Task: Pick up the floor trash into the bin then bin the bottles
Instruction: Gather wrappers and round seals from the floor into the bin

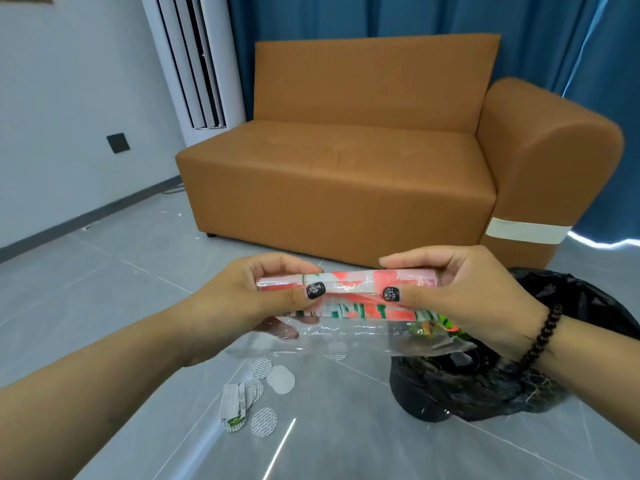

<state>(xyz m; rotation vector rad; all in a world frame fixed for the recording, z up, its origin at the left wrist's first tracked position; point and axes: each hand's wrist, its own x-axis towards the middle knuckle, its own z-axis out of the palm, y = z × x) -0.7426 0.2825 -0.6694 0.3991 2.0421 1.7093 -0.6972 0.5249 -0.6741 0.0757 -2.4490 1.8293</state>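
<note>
Pinching a red, white and green plastic wrapper [349, 289] at mid-frame, the left hand [266, 289] grips its left end and the right hand [460, 289] its right end, thumbs in front and fingers curled behind, with the clear lower edge hanging free. Just below and right of the right hand sits the bin [485, 386], lined with a crumpled black bag, its near rim partly hidden by the wrapper. Round paper discs [266, 393] lie scattered on the grey tiled floor [104, 289] at lower centre, with bare tiles left of them and the orange sofa [346, 161] closing off the upper middle.
</note>
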